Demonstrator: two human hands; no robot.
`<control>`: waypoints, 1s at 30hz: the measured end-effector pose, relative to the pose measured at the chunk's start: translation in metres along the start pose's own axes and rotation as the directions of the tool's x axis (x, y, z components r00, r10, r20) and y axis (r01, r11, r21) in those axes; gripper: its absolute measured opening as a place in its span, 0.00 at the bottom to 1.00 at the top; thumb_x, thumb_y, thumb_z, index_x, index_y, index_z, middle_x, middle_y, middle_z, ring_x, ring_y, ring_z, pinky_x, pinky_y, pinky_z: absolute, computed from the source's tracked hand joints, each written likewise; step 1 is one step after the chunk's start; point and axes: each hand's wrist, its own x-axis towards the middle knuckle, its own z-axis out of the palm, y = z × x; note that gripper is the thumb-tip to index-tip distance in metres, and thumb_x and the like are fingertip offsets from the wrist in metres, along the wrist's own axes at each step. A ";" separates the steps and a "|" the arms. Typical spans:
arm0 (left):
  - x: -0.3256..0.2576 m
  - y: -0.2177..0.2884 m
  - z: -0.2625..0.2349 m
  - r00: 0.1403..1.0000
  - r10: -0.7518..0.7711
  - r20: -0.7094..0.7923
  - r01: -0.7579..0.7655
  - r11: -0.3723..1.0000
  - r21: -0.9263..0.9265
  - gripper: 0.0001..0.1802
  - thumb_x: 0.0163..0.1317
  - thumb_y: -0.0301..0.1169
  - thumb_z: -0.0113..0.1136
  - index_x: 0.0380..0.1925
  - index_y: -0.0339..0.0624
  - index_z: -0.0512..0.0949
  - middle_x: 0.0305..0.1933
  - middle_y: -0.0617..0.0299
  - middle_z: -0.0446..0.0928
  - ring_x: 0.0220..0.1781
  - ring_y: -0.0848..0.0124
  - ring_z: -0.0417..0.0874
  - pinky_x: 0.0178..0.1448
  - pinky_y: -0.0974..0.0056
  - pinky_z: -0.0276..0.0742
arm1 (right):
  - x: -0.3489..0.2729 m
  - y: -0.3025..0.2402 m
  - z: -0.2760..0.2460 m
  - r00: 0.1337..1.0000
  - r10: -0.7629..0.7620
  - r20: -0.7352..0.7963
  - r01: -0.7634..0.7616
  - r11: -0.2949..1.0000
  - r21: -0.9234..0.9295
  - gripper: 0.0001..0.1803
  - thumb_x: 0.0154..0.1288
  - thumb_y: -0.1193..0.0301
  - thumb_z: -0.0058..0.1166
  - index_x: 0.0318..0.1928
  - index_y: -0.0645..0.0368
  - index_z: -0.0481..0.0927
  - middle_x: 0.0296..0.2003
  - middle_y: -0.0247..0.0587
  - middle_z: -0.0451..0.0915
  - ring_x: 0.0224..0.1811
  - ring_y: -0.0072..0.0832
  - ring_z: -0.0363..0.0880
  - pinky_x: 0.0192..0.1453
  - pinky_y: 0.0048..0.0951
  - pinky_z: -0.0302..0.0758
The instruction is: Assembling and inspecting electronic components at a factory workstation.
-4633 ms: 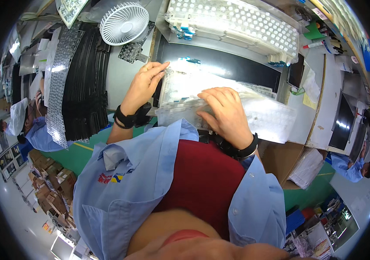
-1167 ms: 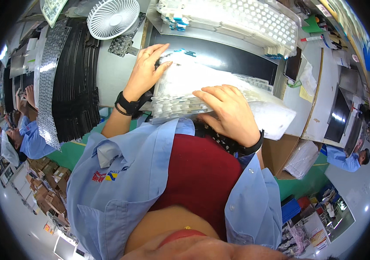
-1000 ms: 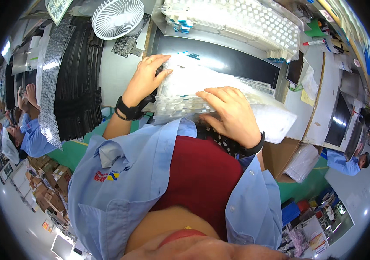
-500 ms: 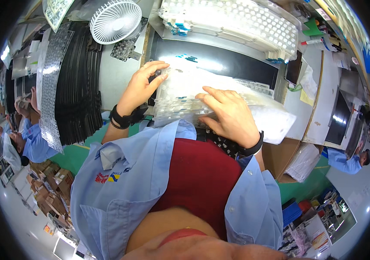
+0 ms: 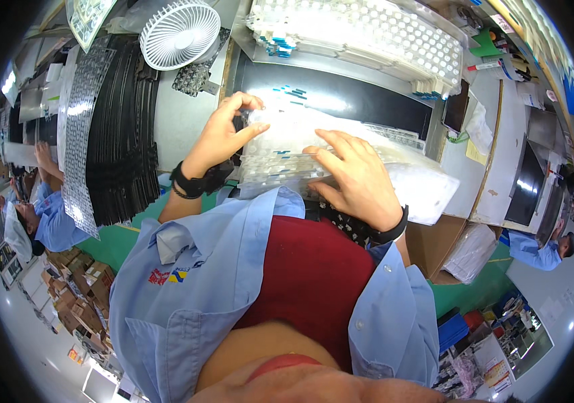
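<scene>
A stack of clear plastic sheets with small blue tabs lies in front of me, its upper face washed out by glare. My left hand is at the stack's left end, thumb on the sheets' edge and forefinger arched apart from it; the other fingers are partly hidden. Over the middle of the stack rests my right hand, fingers spread. Its forefinger touches the top and its thumb lies by the near edge. Neither hand visibly grips a sheet.
Behind the stack is a dark glossy panel, with a pile of clear perforated trays beyond. A white fan and a row of black strips stand left. An open cardboard box sits at right. Co-workers are at both sides.
My left hand's forefinger has lifted and arched, widening the gap to the thumb. My right hand's fingers have shifted slightly; the stack stays in place. A co-worker's hand at left has moved.
</scene>
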 end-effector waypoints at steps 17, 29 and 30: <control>0.006 -0.010 -0.006 0.997 -0.079 -0.010 0.080 0.973 0.218 0.13 0.58 0.27 0.57 0.44 0.35 0.76 0.44 0.52 0.77 0.42 0.66 0.78 0.46 0.68 0.73 | -0.001 0.006 0.001 1.000 -0.024 -0.002 0.024 0.999 0.021 0.30 0.43 0.65 0.64 0.49 0.57 0.71 0.41 0.43 0.77 0.48 0.37 0.74 0.58 0.40 0.64; 0.012 -0.017 0.000 0.999 -0.029 0.020 0.032 0.979 -0.203 0.16 0.62 0.32 0.54 0.46 0.34 0.76 0.43 0.54 0.78 0.44 0.65 0.77 0.49 0.64 0.71 | 0.003 0.000 -0.004 0.998 0.039 0.038 -0.041 0.999 0.032 0.32 0.43 0.64 0.64 0.51 0.57 0.70 0.41 0.44 0.77 0.47 0.40 0.75 0.58 0.41 0.65; 0.015 -0.020 0.002 0.999 0.049 0.013 -0.050 0.993 0.110 0.16 0.60 0.32 0.55 0.46 0.35 0.76 0.43 0.53 0.77 0.45 0.61 0.75 0.50 0.62 0.70 | 0.002 0.000 -0.005 0.998 0.045 0.040 -0.046 0.999 0.029 0.32 0.43 0.64 0.64 0.51 0.57 0.70 0.41 0.44 0.77 0.47 0.40 0.75 0.58 0.41 0.65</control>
